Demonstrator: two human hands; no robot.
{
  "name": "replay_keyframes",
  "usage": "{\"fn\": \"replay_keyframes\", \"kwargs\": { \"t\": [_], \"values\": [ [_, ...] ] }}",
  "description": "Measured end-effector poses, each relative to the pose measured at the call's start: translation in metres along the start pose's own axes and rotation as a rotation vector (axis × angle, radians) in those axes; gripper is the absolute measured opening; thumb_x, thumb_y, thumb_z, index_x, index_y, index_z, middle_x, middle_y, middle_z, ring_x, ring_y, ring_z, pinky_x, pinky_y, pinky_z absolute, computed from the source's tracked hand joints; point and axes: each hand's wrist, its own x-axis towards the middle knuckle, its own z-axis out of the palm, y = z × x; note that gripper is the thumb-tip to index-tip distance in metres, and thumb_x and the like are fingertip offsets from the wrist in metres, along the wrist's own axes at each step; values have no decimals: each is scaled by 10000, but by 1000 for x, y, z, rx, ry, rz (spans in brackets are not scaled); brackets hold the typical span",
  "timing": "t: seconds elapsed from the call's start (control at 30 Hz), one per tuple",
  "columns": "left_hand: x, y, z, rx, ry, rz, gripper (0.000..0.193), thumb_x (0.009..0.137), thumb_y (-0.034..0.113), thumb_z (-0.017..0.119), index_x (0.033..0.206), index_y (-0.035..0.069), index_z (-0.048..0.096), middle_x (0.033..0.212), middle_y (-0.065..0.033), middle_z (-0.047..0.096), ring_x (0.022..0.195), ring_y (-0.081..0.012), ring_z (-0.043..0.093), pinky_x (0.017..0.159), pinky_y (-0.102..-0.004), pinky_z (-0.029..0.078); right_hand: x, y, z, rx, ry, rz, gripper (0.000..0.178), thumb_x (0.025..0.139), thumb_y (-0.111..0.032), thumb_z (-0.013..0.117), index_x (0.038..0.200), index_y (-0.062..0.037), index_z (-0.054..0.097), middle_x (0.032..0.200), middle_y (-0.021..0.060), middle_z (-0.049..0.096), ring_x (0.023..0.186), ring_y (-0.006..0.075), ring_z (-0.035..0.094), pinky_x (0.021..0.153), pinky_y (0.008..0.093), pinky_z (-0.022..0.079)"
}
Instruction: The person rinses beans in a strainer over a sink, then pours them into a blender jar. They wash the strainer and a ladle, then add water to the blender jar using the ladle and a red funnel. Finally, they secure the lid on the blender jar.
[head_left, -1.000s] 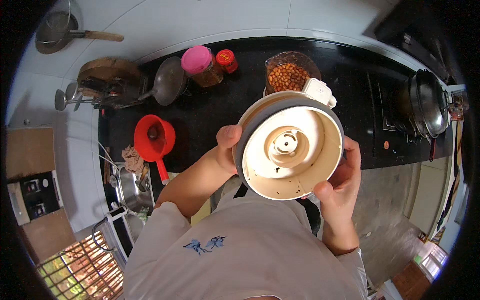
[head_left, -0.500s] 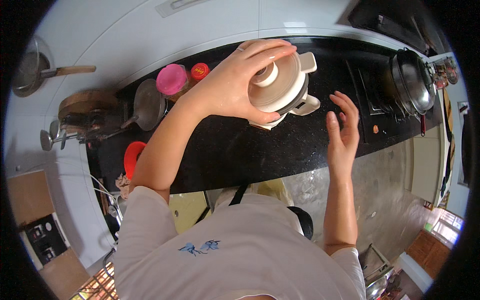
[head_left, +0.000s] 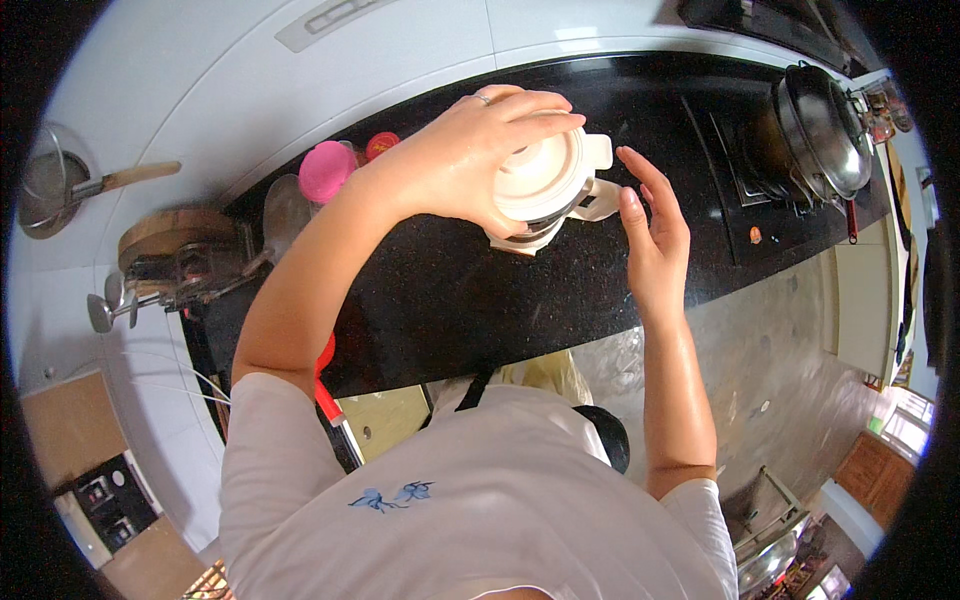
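A cream-coloured round lid (head_left: 545, 178) sits over a dark-banded jug with a cream side handle (head_left: 598, 201), perhaps a blender jug. Its body is mostly hidden beneath the lid; a pale base (head_left: 530, 243) shows at the near side on the black counter. My left hand (head_left: 475, 150) curves over the lid, fingers across the far side and thumb at the near rim. Just right of the jug handle is my right hand (head_left: 660, 235), fingers apart and nothing in it.
Jars with a pink lid (head_left: 327, 170) and a red lid (head_left: 381, 145) stand behind my left forearm. A lidded wok (head_left: 825, 130) sits on the stove at right, near a small orange scrap (head_left: 755, 235). A strainer (head_left: 55, 185) hangs at far left.
My right hand has come leftward, closer to the jug handle. My left hand stays on the lid, which now looks more level. The whole view has shifted slightly.
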Motion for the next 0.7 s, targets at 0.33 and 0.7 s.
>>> {"fn": "replay_keyframes", "kwargs": {
  "t": [0.33,0.7],
  "values": [
    [3,-5,-1,-58,-65,9,947,476,106,787,1358,116,445,1395,-101,422,1288,-303,385,1097,-401,318,11,-1,-1,239,-123,206,380,997,-311,458,1163,-4,608,1116,102,635,1054,169,568,942,299,410],
    [6,2,-2,44,-49,26,933,478,127,794,1347,111,454,1381,-101,426,1262,-304,404,1088,-407,331,15,3,7,199,-78,310,427,1008,-349,414,1071,10,636,994,81,655,951,148,581,865,274,425]
  ]
}}
